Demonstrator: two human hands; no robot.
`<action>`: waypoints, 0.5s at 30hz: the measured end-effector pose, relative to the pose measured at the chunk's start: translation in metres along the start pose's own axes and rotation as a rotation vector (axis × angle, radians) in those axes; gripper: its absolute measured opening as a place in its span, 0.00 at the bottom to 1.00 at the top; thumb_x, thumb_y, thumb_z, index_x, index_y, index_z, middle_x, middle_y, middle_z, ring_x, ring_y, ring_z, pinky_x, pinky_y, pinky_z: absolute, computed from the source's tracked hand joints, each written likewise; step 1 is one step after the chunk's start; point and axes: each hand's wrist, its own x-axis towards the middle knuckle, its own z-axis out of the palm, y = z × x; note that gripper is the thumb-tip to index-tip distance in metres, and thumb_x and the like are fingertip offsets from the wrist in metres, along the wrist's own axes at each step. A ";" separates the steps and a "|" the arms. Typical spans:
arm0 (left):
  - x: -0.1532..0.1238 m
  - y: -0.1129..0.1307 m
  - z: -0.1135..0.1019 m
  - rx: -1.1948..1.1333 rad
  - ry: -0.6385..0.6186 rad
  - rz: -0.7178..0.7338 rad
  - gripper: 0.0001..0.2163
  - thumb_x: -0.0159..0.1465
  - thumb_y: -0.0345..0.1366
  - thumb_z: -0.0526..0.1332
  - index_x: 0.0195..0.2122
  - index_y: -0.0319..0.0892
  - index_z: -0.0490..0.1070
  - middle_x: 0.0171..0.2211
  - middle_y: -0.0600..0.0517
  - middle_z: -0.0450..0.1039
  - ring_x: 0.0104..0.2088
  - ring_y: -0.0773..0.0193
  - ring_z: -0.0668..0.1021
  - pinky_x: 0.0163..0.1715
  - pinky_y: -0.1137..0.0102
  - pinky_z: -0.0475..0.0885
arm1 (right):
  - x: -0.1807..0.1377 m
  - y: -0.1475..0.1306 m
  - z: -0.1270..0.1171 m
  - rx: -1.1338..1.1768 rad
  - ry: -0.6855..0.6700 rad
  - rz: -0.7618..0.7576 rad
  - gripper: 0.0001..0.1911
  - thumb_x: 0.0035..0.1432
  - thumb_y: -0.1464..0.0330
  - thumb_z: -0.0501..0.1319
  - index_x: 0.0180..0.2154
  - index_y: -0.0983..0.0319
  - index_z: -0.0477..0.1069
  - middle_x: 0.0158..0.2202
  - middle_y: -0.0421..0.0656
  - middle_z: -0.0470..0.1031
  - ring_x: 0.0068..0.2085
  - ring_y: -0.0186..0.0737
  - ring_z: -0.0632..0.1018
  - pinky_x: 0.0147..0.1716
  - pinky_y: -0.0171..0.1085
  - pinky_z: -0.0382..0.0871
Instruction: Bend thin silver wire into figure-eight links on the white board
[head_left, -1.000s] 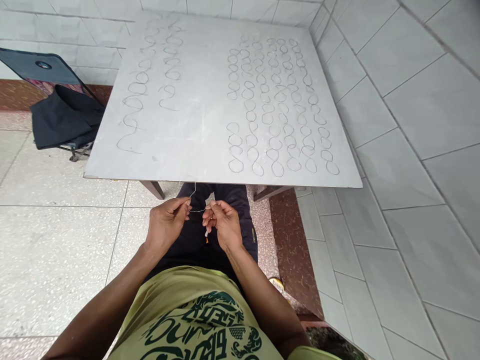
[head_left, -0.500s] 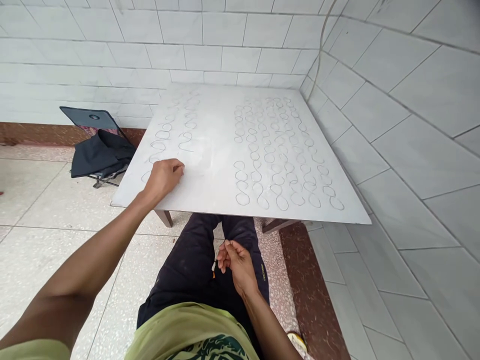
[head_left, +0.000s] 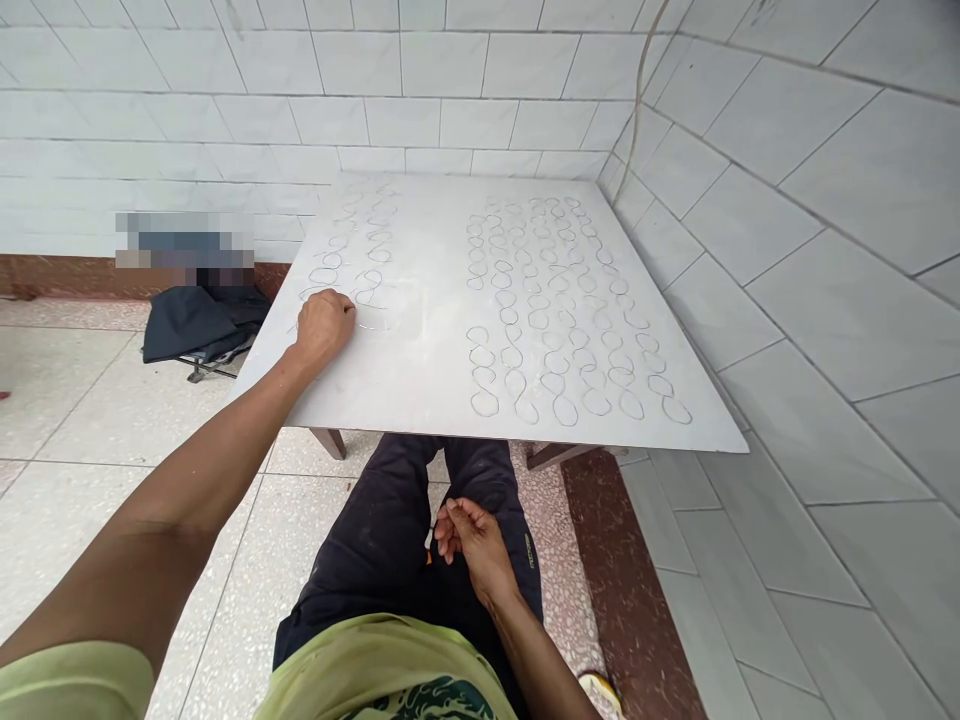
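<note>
My left hand [head_left: 324,325] is at the left part of a white board-like tabletop [head_left: 420,390], fingers pinched together near the surface. What they hold, if anything, is too small to make out. Beside the fingertips run thin curved lines [head_left: 369,287], part of a column of loops. My right hand [head_left: 474,545] is over my lap, below the table's front edge, thumb against curled fingers; anything inside is hidden. Several columns of thin, dark figure-eight loops [head_left: 564,400] cover the right side of the tabletop. Whether they are drawn or laid on, I cannot tell.
Tiled walls stand behind the table and along its right side, with a thin cable [head_left: 637,100] in the corner. A folding chair with dark cloth [head_left: 199,325] on it stands left of the table. Wooden table legs [head_left: 328,442] show under the front edge.
My left hand has moved a little away from me, up the left column, still pinched. My right hand stays over my lap. The view has shifted slightly.
</note>
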 end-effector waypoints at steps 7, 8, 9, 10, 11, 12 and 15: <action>-0.001 0.002 -0.006 -0.009 -0.005 -0.021 0.13 0.64 0.38 0.60 0.42 0.38 0.81 0.44 0.38 0.80 0.45 0.43 0.77 0.46 0.55 0.71 | 0.000 0.003 -0.003 -0.005 0.012 0.005 0.25 0.54 0.47 0.70 0.31 0.63 0.74 0.22 0.41 0.76 0.19 0.33 0.73 0.15 0.30 0.61; -0.006 0.003 -0.008 -0.005 0.010 -0.009 0.13 0.65 0.38 0.59 0.42 0.38 0.81 0.44 0.38 0.80 0.45 0.44 0.77 0.47 0.55 0.71 | -0.001 0.003 -0.004 -0.006 0.018 0.007 0.25 0.54 0.46 0.70 0.31 0.63 0.74 0.22 0.41 0.76 0.18 0.33 0.73 0.15 0.30 0.61; -0.011 0.005 -0.010 -0.003 0.029 0.011 0.14 0.66 0.38 0.58 0.43 0.38 0.81 0.45 0.39 0.80 0.45 0.45 0.78 0.47 0.56 0.71 | -0.001 0.004 -0.006 -0.007 0.024 0.010 0.25 0.54 0.46 0.70 0.31 0.63 0.74 0.22 0.41 0.76 0.18 0.33 0.73 0.15 0.30 0.61; -0.017 0.007 -0.011 -0.004 0.048 0.045 0.14 0.67 0.39 0.57 0.43 0.39 0.81 0.45 0.39 0.79 0.45 0.45 0.78 0.47 0.56 0.71 | -0.002 0.004 -0.007 -0.007 0.028 0.013 0.25 0.53 0.46 0.70 0.31 0.63 0.74 0.22 0.41 0.76 0.18 0.32 0.73 0.15 0.30 0.61; -0.024 0.011 -0.012 -0.012 0.061 0.092 0.14 0.67 0.38 0.57 0.44 0.39 0.81 0.45 0.40 0.79 0.45 0.46 0.78 0.48 0.57 0.71 | -0.002 0.005 -0.008 -0.006 0.030 0.017 0.26 0.53 0.46 0.70 0.30 0.63 0.74 0.22 0.41 0.76 0.18 0.32 0.73 0.15 0.30 0.61; -0.030 0.016 -0.012 -0.026 0.064 0.151 0.14 0.68 0.38 0.56 0.44 0.39 0.81 0.45 0.40 0.79 0.45 0.48 0.78 0.48 0.57 0.71 | -0.003 0.006 -0.009 -0.006 0.029 0.021 0.26 0.52 0.46 0.70 0.30 0.63 0.74 0.22 0.41 0.76 0.18 0.32 0.72 0.15 0.30 0.61; -0.046 0.036 -0.008 -0.110 0.013 0.360 0.14 0.69 0.37 0.55 0.45 0.40 0.80 0.43 0.42 0.79 0.44 0.51 0.79 0.49 0.59 0.72 | -0.002 0.008 -0.010 -0.008 0.025 0.035 0.27 0.51 0.44 0.70 0.29 0.62 0.73 0.21 0.41 0.76 0.17 0.32 0.72 0.14 0.30 0.60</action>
